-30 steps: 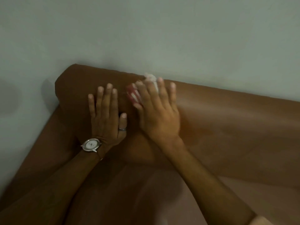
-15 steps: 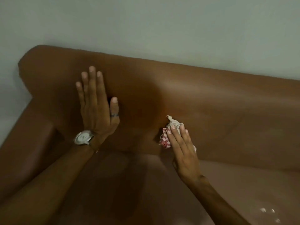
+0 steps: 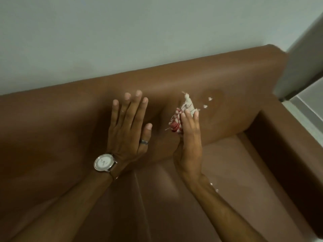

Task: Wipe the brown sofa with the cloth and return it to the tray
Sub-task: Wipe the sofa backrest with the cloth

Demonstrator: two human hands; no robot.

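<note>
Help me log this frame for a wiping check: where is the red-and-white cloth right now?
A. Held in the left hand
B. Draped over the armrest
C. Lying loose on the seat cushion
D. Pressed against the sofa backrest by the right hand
D: the right hand pins the cloth to the sofa backrest, while the left hand lies flat and bare.

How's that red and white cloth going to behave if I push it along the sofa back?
Probably floppy: the cloth is bunched under the right hand, with frayed threads sticking out. It looks light. It will likely slide easily, since the sofa surface looks smooth and slightly glossy.
</note>
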